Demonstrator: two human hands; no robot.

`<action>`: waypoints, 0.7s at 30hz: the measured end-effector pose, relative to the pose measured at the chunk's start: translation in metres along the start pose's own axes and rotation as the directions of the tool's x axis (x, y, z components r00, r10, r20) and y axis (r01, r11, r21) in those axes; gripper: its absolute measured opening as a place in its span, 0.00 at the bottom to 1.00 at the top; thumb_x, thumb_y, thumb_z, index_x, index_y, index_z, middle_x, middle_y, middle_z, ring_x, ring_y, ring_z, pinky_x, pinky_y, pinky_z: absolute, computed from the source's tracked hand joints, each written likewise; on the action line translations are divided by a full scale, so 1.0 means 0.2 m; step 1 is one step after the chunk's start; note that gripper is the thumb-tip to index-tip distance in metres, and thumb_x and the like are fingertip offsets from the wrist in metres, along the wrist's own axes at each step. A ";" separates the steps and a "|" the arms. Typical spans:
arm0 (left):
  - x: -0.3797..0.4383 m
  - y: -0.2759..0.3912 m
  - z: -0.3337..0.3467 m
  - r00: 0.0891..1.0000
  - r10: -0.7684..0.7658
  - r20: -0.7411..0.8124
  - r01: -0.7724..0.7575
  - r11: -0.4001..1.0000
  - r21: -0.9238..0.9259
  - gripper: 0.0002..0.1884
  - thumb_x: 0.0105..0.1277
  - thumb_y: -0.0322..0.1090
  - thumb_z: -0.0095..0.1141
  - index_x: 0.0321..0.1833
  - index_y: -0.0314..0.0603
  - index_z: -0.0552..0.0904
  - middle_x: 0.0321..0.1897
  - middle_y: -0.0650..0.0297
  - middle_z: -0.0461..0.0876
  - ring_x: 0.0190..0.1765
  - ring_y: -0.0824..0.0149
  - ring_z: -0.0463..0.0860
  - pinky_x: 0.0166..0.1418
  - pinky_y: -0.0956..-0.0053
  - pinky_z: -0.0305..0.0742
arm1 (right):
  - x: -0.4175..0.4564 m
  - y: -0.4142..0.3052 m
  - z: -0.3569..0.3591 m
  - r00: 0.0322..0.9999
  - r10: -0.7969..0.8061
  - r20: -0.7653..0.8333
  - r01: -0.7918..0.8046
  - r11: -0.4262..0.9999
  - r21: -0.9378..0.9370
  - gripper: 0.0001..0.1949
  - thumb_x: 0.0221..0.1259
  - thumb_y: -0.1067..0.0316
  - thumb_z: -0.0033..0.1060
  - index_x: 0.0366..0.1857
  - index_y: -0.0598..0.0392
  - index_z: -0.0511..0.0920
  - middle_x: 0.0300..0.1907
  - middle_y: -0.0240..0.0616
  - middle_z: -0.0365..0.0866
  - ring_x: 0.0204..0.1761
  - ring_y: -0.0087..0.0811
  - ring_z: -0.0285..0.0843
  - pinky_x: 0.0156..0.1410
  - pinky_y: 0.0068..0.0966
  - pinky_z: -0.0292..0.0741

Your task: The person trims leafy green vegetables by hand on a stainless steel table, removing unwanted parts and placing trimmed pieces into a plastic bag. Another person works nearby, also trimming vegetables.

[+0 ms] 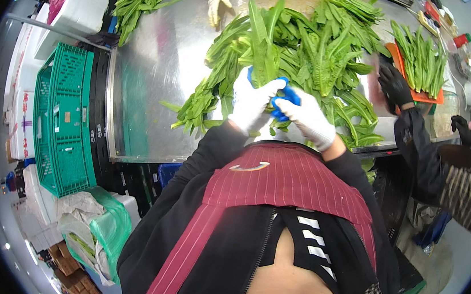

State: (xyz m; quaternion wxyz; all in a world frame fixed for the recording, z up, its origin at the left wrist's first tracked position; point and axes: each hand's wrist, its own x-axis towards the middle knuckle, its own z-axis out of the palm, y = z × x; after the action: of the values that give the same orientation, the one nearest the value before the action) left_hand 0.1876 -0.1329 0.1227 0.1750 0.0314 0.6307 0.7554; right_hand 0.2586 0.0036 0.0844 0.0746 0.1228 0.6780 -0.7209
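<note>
My left hand (254, 101), in a white glove with blue-coated fingers, grips an upright bunch of long-leaf lettuce (265, 49) by its lower end. Beside it, my right hand (305, 116), gloved the same way, has its fingers curled close to the bunch's base. Whether anything is pinched in those fingers is hidden. Small leaf pieces (279, 125) show just under the hands. A large heap of the same leafy greens (325, 66) spreads over the metal table (150, 95) beyond both hands.
Another person's white-gloved hand (217, 3) rests across the table. At right, a co-worker's black-gloved hand (395, 84) is near greens (421, 59) on an orange tray (432, 97). Green plastic crates (68, 121) stand left. More greens (140, 3) lie at the far left corner.
</note>
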 end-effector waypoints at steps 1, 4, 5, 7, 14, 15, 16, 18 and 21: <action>0.00 -0.04 0.00 1.000 -0.003 0.030 0.003 1.000 -0.014 0.16 0.57 0.24 0.66 0.47 0.33 0.77 0.36 0.61 0.82 0.35 0.71 0.81 0.38 0.75 0.78 | 0.00 -0.01 0.04 0.991 0.015 0.133 -0.044 0.975 0.217 0.19 0.65 0.59 0.62 0.51 0.64 0.75 0.39 0.36 0.82 0.34 0.22 0.80 0.42 0.18 0.77; -0.03 -0.07 0.01 0.991 -0.123 0.057 0.134 0.955 -0.265 0.15 0.58 0.26 0.65 0.47 0.32 0.79 0.35 0.63 0.82 0.33 0.73 0.80 0.36 0.77 0.76 | -0.03 0.02 0.05 0.999 0.005 0.042 -0.017 0.957 0.289 0.12 0.69 0.63 0.56 0.44 0.61 0.77 0.36 0.34 0.81 0.31 0.21 0.78 0.40 0.18 0.76; -0.03 -0.07 0.01 0.984 -0.163 0.075 0.179 0.930 -0.322 0.15 0.59 0.26 0.65 0.48 0.31 0.79 0.35 0.64 0.82 0.33 0.74 0.80 0.36 0.78 0.75 | -0.04 0.05 0.04 1.000 -0.011 0.012 0.008 0.960 0.281 0.12 0.69 0.63 0.55 0.45 0.61 0.76 0.35 0.34 0.81 0.31 0.21 0.79 0.40 0.18 0.76; -0.02 -0.14 -0.01 0.994 -0.111 0.022 0.113 0.973 -0.201 0.14 0.60 0.27 0.64 0.48 0.30 0.81 0.33 0.65 0.81 0.31 0.76 0.76 0.35 0.80 0.71 | -0.07 0.01 0.07 0.999 0.003 -0.048 0.013 0.947 0.322 0.11 0.71 0.64 0.52 0.45 0.61 0.76 0.35 0.34 0.80 0.32 0.22 0.79 0.39 0.19 0.77; -0.06 -0.24 -0.05 0.992 0.043 -0.120 -0.061 0.987 -0.149 0.17 0.62 0.26 0.63 0.53 0.26 0.79 0.33 0.63 0.82 0.33 0.75 0.77 0.39 0.80 0.71 | -0.04 0.10 0.04 0.922 -0.018 -0.387 0.169 0.918 0.359 0.11 0.73 0.60 0.49 0.40 0.58 0.72 0.39 0.42 0.83 0.35 0.27 0.80 0.44 0.26 0.78; -0.08 -0.22 -0.05 0.991 0.036 -0.133 -0.060 0.980 -0.189 0.18 0.62 0.26 0.62 0.54 0.26 0.78 0.34 0.62 0.82 0.34 0.73 0.79 0.40 0.80 0.73 | -0.04 0.13 0.01 0.920 -0.025 -0.391 0.174 0.921 0.349 0.11 0.73 0.60 0.49 0.40 0.57 0.72 0.40 0.41 0.83 0.35 0.27 0.80 0.44 0.26 0.78; -0.10 -0.20 -0.05 0.992 0.035 -0.123 -0.057 0.982 -0.181 0.19 0.63 0.27 0.61 0.57 0.27 0.77 0.36 0.60 0.83 0.36 0.71 0.81 0.42 0.78 0.75 | -0.04 0.15 -0.02 0.918 -0.031 -0.394 0.177 0.924 0.338 0.11 0.73 0.60 0.49 0.40 0.57 0.73 0.40 0.41 0.82 0.36 0.26 0.80 0.44 0.26 0.78; -0.12 -0.16 -0.10 0.991 -0.130 -0.012 0.130 0.991 0.022 0.21 0.61 0.28 0.63 0.56 0.27 0.77 0.37 0.59 0.83 0.35 0.71 0.81 0.41 0.77 0.77 | -0.06 0.16 -0.06 0.908 -0.037 -0.417 0.189 0.926 0.328 0.11 0.73 0.59 0.49 0.40 0.56 0.73 0.39 0.40 0.82 0.35 0.25 0.78 0.43 0.24 0.77; -0.12 -0.29 -0.20 0.987 -0.005 0.163 -0.061 0.916 0.396 0.35 0.58 0.36 0.69 0.66 0.27 0.70 0.47 0.55 0.81 0.48 0.67 0.82 0.57 0.73 0.76 | -0.10 0.14 -0.04 0.906 -0.069 -0.418 0.206 0.934 0.292 0.11 0.73 0.59 0.49 0.39 0.56 0.73 0.37 0.38 0.81 0.33 0.23 0.77 0.42 0.23 0.76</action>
State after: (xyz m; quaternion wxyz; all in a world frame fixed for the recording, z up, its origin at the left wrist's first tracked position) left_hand 0.2115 -0.1701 0.0630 0.2042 0.1362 0.7550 0.6080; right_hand 0.2854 0.0092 0.0625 -0.1391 0.2297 0.5555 -0.7870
